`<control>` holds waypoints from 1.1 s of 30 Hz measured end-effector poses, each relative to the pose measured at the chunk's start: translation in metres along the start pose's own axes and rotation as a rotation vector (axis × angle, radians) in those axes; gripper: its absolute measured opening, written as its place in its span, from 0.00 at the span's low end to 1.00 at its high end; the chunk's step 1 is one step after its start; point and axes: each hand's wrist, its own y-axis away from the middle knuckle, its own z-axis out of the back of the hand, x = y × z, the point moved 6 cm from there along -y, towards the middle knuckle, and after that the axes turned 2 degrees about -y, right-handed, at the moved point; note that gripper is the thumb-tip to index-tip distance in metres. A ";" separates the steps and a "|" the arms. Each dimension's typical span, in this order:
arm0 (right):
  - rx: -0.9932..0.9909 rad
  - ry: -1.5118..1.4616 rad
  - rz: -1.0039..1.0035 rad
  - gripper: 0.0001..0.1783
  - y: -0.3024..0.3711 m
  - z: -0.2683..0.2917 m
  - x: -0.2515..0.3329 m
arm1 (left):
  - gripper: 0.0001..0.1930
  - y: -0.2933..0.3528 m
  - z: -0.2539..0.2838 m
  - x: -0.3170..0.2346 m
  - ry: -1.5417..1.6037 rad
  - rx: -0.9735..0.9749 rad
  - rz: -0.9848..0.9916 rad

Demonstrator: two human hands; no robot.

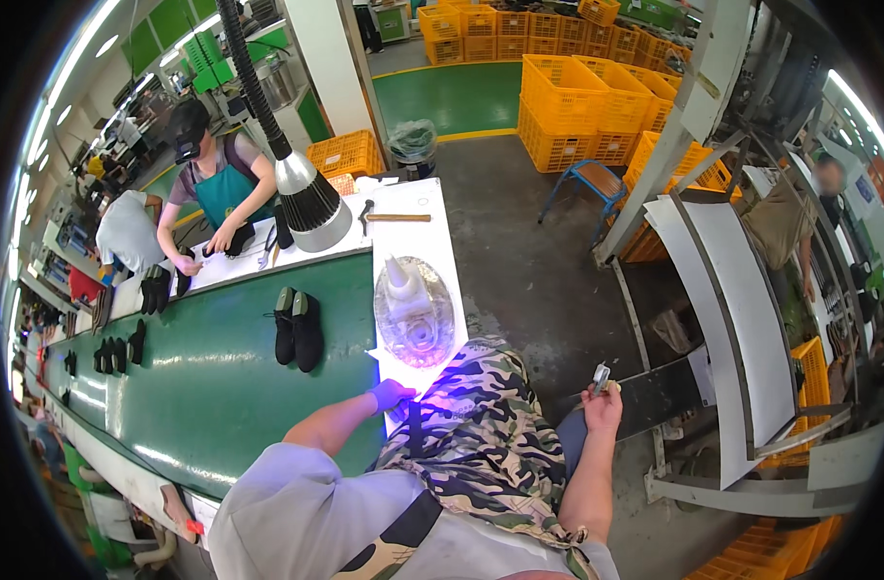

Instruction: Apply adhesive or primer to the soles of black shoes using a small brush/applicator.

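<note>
My left hand rests at the near edge of the white tabletop, lit violet by a lamp; its fingers are too washed out to read. Just beyond it, a white plastic bottle with a pointed nozzle stands in a clear oval dish. Out to my right, away from the table, my right hand is raised and closed around a small silvery metal piece, whose kind I cannot make out. A pair of black shoes lies on the green conveyor belt to my left. My camouflage apron covers my lap.
A hammer lies on the far tabletop beside a hanging lamp. Across the belt a co-worker in a green apron handles a dark shoe. Yellow crates, a blue-framed stool and a metal rack with white panels stand around.
</note>
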 end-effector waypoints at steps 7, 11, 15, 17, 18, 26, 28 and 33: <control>0.008 0.000 0.012 0.08 0.002 -0.002 0.001 | 0.18 -0.006 0.001 0.001 -0.025 0.023 -0.077; -0.002 0.011 0.016 0.07 0.004 -0.001 0.001 | 0.18 -0.001 0.000 -0.003 -0.030 0.024 -0.073; 0.002 0.022 0.014 0.07 0.003 -0.002 0.001 | 0.17 -0.006 0.002 0.002 -0.045 0.011 -0.092; 0.004 0.023 0.017 0.07 0.004 -0.001 0.002 | 0.17 -0.002 0.001 -0.002 -0.067 0.009 -0.091; 0.003 0.023 0.018 0.07 0.004 0.000 0.002 | 0.17 -0.004 0.001 -0.001 -0.068 0.010 -0.090; -0.004 0.040 0.010 0.07 0.003 -0.001 0.001 | 0.17 -0.004 -0.002 0.004 0.051 0.038 -0.008; -0.005 0.038 0.011 0.07 0.003 -0.001 0.001 | 0.17 -0.007 -0.001 0.007 0.056 0.042 -0.020; -0.017 0.034 0.011 0.07 0.003 0.001 0.001 | 0.19 -0.008 -0.001 0.003 0.004 0.064 -0.043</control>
